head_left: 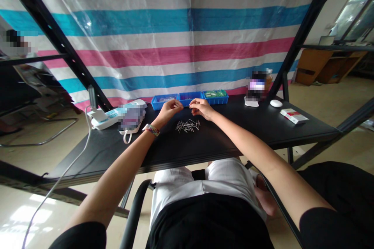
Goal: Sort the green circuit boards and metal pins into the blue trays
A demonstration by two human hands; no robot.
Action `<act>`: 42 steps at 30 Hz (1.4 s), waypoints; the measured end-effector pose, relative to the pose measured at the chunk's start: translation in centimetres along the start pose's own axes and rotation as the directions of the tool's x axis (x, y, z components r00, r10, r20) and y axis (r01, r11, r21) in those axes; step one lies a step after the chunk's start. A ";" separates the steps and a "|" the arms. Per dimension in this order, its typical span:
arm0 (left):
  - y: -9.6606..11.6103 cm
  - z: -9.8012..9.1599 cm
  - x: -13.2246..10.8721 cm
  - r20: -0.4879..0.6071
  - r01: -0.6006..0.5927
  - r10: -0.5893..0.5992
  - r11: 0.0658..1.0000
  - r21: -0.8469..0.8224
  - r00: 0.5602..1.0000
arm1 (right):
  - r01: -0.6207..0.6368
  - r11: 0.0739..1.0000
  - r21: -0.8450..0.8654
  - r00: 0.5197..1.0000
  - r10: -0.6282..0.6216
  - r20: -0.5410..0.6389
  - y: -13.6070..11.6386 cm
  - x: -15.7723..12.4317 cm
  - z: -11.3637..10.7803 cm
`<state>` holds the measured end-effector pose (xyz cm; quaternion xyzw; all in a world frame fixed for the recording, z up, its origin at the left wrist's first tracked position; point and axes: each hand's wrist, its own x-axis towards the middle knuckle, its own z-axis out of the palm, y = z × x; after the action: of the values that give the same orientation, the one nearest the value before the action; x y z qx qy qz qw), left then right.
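Note:
My left hand (170, 110) and my right hand (202, 109) face each other above the black table, fingers pinched. Between their fingertips runs a small thin silvery piece (186, 106), too small for me to name its kind. Just below them a loose pile of slim metal pieces (187, 125) lies on the tabletop. Right behind my hands stand three blue bins in a row. The left bin (157, 105) holds clear, pale stuff, the middle bin (191, 94) has contents I cannot make out, and the right bin (219, 100) carries green and white packets.
On the left lie a white power strip (101, 125) with a cable and a blurred device (131, 120). To the right are a phone-like screen on a stand (251, 103), a white mouse-shaped object (276, 103) and a red-white box (293, 116). A striped sheet (175, 54) hangs behind the table.

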<state>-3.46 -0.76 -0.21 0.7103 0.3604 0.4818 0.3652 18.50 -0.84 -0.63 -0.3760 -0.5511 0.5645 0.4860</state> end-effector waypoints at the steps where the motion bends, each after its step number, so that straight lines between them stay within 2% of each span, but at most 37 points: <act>1: 0.0 0.0 0.0 0.000 0.001 -0.001 1.000 0.000 1.000 | -0.003 1.000 -0.001 1.000 0.003 0.002 0.0 0.0 0.0; 9: -0.6 0.0 0.2 0.001 0.012 -0.012 1.000 -0.007 1.000 | 0.028 1.000 0.006 0.999 -0.028 -0.014 0.2 0.2 -0.2; 17: -1.3 0.1 0.3 0.139 0.064 -0.069 0.997 0.044 0.988 | 0.085 0.996 0.018 0.989 -0.083 -0.121 0.6 0.8 -0.5; 20: -1.4 0.1 0.3 0.187 0.059 -0.072 0.995 0.076 0.980 | 0.135 0.991 0.009 0.965 -0.129 -0.227 0.7 1.3 -0.9; 23: -1.3 0.0 0.1 0.271 0.016 -0.058 0.988 0.154 0.961 | 0.228 0.969 -0.094 0.915 -0.246 -0.319 0.7 1.5 -1.4; 26: -1.1 0.0 -0.1 0.328 -0.073 -0.006 0.971 0.228 0.945 | 0.299 0.910 -0.288 0.865 -0.385 -0.321 0.8 1.6 -1.8; 30: -0.9 0.2 -0.4 0.360 -0.150 0.036 0.944 0.293 0.932 | 0.305 0.810 -0.501 0.812 -0.496 -0.307 1.0 1.5 -2.2; 34: -1.0 0.6 -0.4 0.374 -0.183 0.059 0.934 0.305 0.925 | 0.350 0.565 -0.747 0.712 -0.679 -0.180 0.8 1.6 -2.6; 36: -1.1 0.7 -0.4 0.377 -0.199 0.077 0.934 0.298 0.923 | 0.345 0.447 -0.825 0.682 -0.723 -0.107 0.5 1.9 -2.8; 39: -1.3 1.0 -0.4 0.387 -0.227 0.103 0.930 0.290 0.916 | 0.265 0.380 -0.886 0.677 -0.728 -0.110 0.3 2.6 -3.0; 42: -1.5 1.0 -0.3 0.410 -0.247 0.115 0.926 0.285 0.905 | 0.201 0.383 -0.901 0.733 -0.669 -0.121 0.3 3.4 -3.1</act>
<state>-2.84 -0.50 -1.89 0.8728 0.2886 0.2975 0.2578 20.57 3.24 -0.93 -0.5200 -0.6965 -0.0411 0.4928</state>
